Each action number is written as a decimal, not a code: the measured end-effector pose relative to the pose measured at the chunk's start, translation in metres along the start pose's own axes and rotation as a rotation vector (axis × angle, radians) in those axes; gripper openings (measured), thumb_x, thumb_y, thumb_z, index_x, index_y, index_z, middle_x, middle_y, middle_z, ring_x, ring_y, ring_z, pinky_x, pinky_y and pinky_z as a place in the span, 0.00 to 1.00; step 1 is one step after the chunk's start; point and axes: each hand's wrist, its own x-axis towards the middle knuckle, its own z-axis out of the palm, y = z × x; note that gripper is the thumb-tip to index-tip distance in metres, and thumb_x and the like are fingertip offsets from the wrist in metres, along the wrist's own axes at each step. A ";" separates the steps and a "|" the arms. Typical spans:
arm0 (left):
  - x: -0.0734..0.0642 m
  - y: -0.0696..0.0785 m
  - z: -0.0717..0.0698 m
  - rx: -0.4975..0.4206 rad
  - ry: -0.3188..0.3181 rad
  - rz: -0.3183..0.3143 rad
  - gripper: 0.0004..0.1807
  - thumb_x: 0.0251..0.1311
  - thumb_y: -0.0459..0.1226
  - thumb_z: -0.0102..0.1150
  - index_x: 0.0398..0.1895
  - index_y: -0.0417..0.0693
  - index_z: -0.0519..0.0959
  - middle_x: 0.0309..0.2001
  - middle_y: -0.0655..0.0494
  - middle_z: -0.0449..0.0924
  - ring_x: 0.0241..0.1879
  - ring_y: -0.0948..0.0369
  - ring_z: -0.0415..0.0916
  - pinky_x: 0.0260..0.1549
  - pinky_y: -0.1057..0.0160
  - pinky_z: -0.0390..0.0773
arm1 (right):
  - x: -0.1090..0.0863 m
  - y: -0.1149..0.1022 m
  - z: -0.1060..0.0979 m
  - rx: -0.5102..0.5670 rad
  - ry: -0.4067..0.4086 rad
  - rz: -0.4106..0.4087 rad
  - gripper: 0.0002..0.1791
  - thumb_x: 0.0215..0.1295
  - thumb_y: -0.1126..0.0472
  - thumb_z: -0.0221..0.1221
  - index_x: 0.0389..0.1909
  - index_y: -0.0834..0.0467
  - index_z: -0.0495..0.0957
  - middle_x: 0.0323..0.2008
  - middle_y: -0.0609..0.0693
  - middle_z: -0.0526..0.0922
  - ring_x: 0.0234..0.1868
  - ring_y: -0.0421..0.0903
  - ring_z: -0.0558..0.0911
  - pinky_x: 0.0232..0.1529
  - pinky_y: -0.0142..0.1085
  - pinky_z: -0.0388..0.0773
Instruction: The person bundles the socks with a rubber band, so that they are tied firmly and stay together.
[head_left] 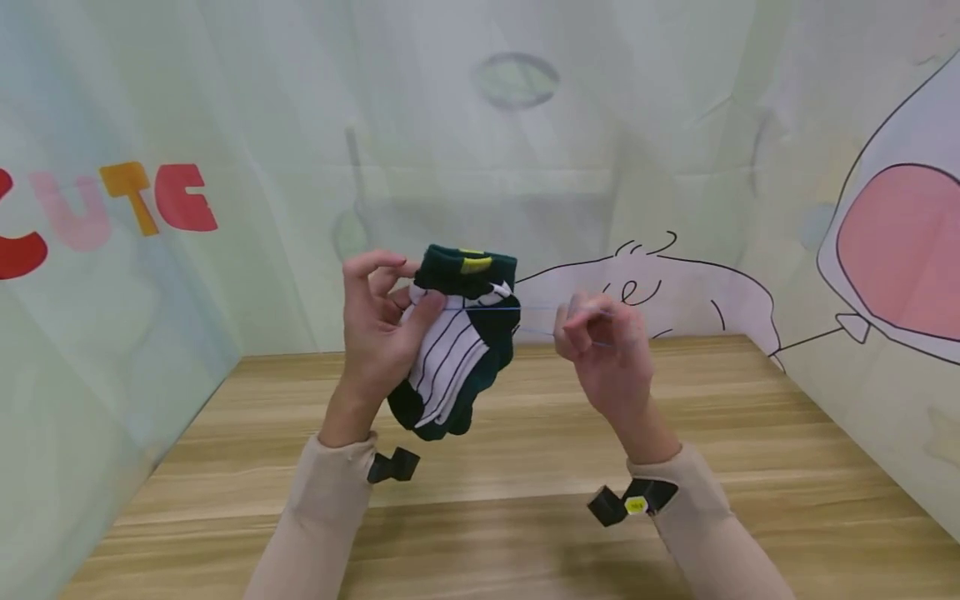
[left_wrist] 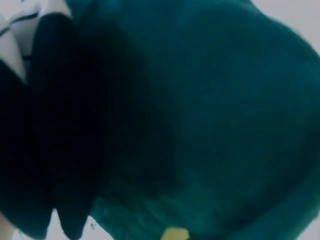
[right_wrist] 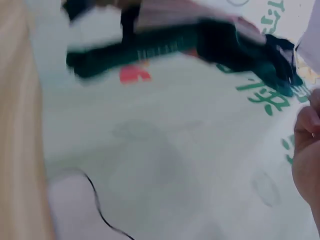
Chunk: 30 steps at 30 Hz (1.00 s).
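A bundle of socks point(head_left: 457, 358), white with dark stripes and dark green cuffs, hangs raised over the table in my left hand point(head_left: 378, 333). The thumb of that hand lies across the front of the bundle; the other fingers are partly behind it. From the socks a thin blue elastic band point(head_left: 536, 308) runs taut to my right hand point(head_left: 611, 350), whose curled fingers hold its far end. Dark green sock fabric point(left_wrist: 200, 110) fills most of the left wrist view. In the right wrist view, the socks point(right_wrist: 145, 52) appear edge-on near the top, with my right hand point(right_wrist: 306, 165) at the right border.
Below the hands spreads a wood-grain table point(head_left: 480, 533). Pale printed curtains point(head_left: 420, 108) stand behind it and on both sides, with coloured letters at left and a balloon drawing at right. Small black devices point(head_left: 633, 500) sit on both sleeved wrists.
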 end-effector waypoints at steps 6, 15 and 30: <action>0.002 0.005 -0.011 -0.101 -0.036 -0.130 0.27 0.64 0.24 0.59 0.59 0.48 0.59 0.45 0.48 0.79 0.27 0.57 0.85 0.26 0.64 0.83 | 0.007 -0.010 -0.012 -0.052 -0.109 -0.083 0.22 0.77 0.53 0.51 0.31 0.65 0.83 0.20 0.51 0.66 0.23 0.46 0.63 0.24 0.36 0.56; 0.001 0.008 -0.010 -0.131 -0.040 -0.154 0.27 0.64 0.23 0.58 0.59 0.50 0.59 0.46 0.48 0.79 0.30 0.56 0.86 0.26 0.63 0.83 | 0.004 -0.013 -0.019 0.455 -0.049 0.021 0.26 0.79 0.48 0.46 0.43 0.68 0.81 0.19 0.49 0.57 0.23 0.45 0.59 0.24 0.32 0.52; 0.001 0.002 -0.001 -0.084 -0.037 -0.018 0.28 0.63 0.25 0.62 0.54 0.28 0.54 0.48 0.52 0.82 0.35 0.57 0.87 0.28 0.61 0.84 | 0.003 -0.012 0.002 0.671 0.573 0.222 0.35 0.77 0.37 0.40 0.56 0.64 0.76 0.50 0.58 0.82 0.50 0.54 0.81 0.42 0.42 0.80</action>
